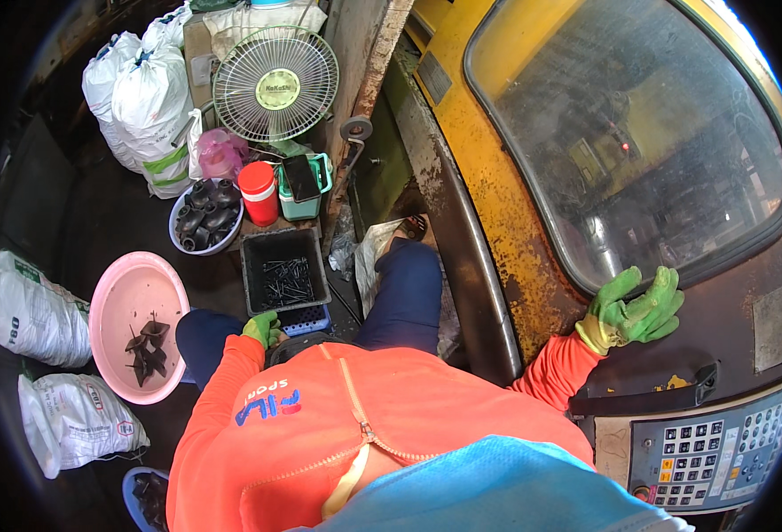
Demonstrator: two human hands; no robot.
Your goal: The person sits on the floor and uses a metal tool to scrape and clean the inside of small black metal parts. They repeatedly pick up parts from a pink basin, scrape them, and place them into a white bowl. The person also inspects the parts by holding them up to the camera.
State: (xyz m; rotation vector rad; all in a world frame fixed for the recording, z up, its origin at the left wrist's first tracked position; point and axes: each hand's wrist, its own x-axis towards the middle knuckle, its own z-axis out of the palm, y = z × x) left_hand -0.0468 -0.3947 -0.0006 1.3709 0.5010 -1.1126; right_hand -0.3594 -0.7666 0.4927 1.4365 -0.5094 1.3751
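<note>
My right hand, in a green work glove, is raised at the lower edge of the window in a yellow, rusty machine door. Its fingers are apart, with nothing seen in them. Low in front of my body is my left hand, also in a green glove, beside the near edge of a black tray. That hand's fingertips bend out of sight, so its grip is hidden. Thin dark pieces lie in the tray, which sits over a blue basket.
To the left, a pink basin holds several dark pointed parts. Beyond it stand a bowl of black parts, a red jug, a fan and white sacks. A button panel is at lower right.
</note>
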